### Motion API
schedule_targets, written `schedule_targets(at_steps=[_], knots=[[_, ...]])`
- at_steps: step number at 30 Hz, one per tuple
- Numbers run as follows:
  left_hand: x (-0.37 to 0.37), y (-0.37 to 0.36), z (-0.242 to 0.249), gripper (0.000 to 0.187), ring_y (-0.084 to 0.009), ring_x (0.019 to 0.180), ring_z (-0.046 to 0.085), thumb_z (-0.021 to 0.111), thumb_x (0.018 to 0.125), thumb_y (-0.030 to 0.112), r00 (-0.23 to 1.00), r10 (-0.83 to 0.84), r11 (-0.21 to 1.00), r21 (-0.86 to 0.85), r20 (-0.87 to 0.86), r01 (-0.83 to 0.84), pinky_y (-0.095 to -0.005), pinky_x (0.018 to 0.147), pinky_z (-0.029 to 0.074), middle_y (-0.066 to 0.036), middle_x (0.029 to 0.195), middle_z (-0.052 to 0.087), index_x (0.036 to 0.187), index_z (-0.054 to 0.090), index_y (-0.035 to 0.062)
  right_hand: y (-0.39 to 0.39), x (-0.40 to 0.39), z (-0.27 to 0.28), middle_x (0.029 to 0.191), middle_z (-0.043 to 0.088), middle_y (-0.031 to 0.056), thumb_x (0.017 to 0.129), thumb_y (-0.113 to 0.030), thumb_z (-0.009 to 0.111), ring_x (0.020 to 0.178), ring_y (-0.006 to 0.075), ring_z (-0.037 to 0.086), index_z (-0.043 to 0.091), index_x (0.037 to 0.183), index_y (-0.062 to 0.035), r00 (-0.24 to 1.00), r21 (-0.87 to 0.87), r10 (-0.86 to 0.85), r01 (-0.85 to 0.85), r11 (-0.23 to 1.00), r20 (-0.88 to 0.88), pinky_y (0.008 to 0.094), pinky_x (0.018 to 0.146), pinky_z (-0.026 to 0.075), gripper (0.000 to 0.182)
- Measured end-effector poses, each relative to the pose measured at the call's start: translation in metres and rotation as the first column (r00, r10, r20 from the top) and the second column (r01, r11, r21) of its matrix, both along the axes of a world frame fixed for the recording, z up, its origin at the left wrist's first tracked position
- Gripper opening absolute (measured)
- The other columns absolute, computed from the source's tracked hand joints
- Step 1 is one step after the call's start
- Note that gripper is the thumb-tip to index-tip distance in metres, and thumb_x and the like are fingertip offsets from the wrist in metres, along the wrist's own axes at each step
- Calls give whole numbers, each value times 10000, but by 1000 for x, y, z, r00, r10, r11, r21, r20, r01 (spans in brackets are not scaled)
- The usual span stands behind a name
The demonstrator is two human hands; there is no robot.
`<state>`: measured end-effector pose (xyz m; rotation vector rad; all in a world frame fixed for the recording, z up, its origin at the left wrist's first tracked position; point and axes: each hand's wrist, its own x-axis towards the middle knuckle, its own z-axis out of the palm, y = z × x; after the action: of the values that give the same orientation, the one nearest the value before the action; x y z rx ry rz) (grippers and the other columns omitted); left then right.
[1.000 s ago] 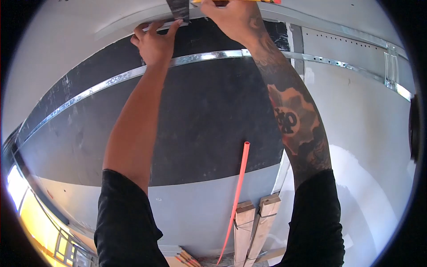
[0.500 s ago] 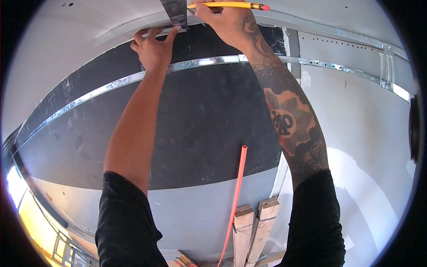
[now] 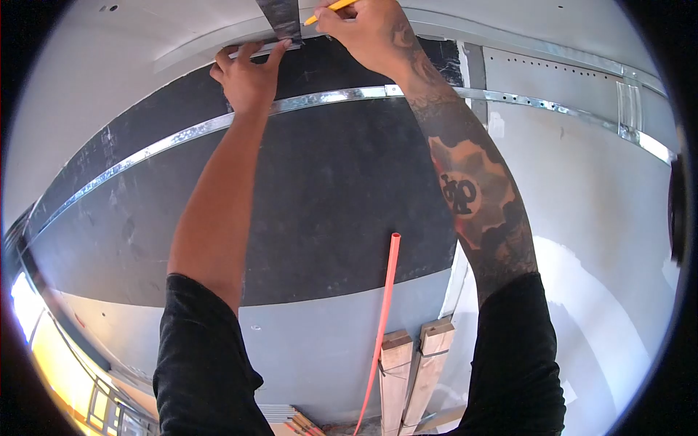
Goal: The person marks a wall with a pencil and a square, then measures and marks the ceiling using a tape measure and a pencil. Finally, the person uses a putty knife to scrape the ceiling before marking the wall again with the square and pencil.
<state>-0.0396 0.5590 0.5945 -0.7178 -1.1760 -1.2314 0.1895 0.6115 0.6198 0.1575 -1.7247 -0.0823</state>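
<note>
At the top of the view, my left hand (image 3: 249, 73) is pressed round the lower part of a dark metal square (image 3: 281, 17), whose blade runs up out of the frame. Its fingers grip the pale edge piece against the top of the black wall panel (image 3: 342, 182). My right hand (image 3: 363, 29) pinches a yellow pencil (image 3: 329, 12), its tip pointing left, just right of the blade and apart from it. The pencil's rear end is hidden by the hand or out of frame.
A shiny metal strip (image 3: 342, 95) crosses the wall below my hands. A red pipe (image 3: 389, 291) and bundled wooden boards (image 3: 395, 378) lean upright at the bottom. A dark round object (image 3: 677, 211) is at the right edge. Bright yellow light shows lower left.
The pencil has tilted, its tip moving slightly down and left, and its eraser end no longer shows. The view has shifted slightly. My left hand keeps its grip on the square.
</note>
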Motion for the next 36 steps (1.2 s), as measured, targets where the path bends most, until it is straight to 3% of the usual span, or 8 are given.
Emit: schedule_targets(at_steps=[4, 6, 8, 10, 12, 14, 18, 36], knots=[[2, 0, 1, 592, -405, 1246, 410, 798, 728, 634, 1000, 5, 1000, -5, 5, -5, -543, 939, 518, -147, 1318, 462, 1076, 775, 156, 5, 5, 3, 799, 691, 94, 928, -228, 682, 674, 162, 635, 697, 997, -9, 984, -24, 177, -176, 984, 10, 304, 608, 514, 230], [3, 0, -1, 598, -396, 1256, 402, 793, 729, 642, 999, -6, 1000, -11, 50, 7, -535, 952, 509, -140, 1312, 464, 1077, 775, 155, 8, -8, 1, 797, 697, 87, 942, -270, 700, 697, 149, 646, 703, 999, -16, 948, 231, 275, -235, 944, -161, 309, 626, 525, 261], [2, -1, 0, 600, -398, 1262, 397, 792, 730, 642, 999, -4, 1000, -20, 45, 5, -533, 955, 507, -139, 1313, 461, 1080, 774, 155, 13, -15, -2, 807, 704, 80, 944, -295, 710, 745, 149, 672, 703, 1052, -23, 944, 199, 286, -253, 947, -163, 286, 667, 538, 293], [1, -3, 1, 601, -399, 1268, 392, 791, 732, 642, 999, 6, 999, -32, 39, -5, -531, 959, 506, -139, 1315, 459, 1082, 774, 155, 18, -26, -1, 978, 753, 101, 905, -258, 728, 844, 165, 740, 693, 1132, -26, 934, 404, 248, -129, 906, -257, 292, 758, 595, 327], [1, -3, 1, 606, -399, 1273, 388, 791, 734, 640, 999, -19, 999, -29, 44, 20, -530, 962, 504, -142, 1317, 453, 1088, 772, 148, 23, -30, -5, 951, 753, 73, 863, -200, 757, 855, 186, 742, 700, 1098, -65, 932, 391, 270, -161, 906, -241, 323, 780, 603, 277], [0, -3, 1, 607, -402, 1272, 388, 792, 733, 639, 999, -11, 1000, -24, 31, 12, -530, 963, 504, -144, 1318, 451, 1089, 771, 148, 28, -32, -3, 921, 742, 85, 841, -153, 762, 861, 226, 739, 696, 1023, -66, 920, 539, 180, 39, 841, -348, 332, 784, 602, 213], [0, -1, 0, 602, -413, 1268, 387, 799, 730, 632, 999, -4, 1000, -22, 33, 4, -530, 961, 504, -147, 1318, 450, 1083, 772, 145, 28, -32, -5, 944, 731, 93, 818, -117, 785, 841, 247, 731, 685, 1000, -49, 890, 615, 170, 143, 775, -422, 316, 738, 598, 219], [2, -3, -2, 624, -420, 1295, 373, 771, 778, 628, 999, -40, 998, -47, 27, 41, -542, 1038, 429, -188, 1344, 463, 1142, 753, 121, 36, -37, 1, 898, 716, 85, 813, -117, 797, 846, 242, 716, 683, 1033, -63, 897, 690, 218, 124, 713, -386, 363, 808, 577, 254]])
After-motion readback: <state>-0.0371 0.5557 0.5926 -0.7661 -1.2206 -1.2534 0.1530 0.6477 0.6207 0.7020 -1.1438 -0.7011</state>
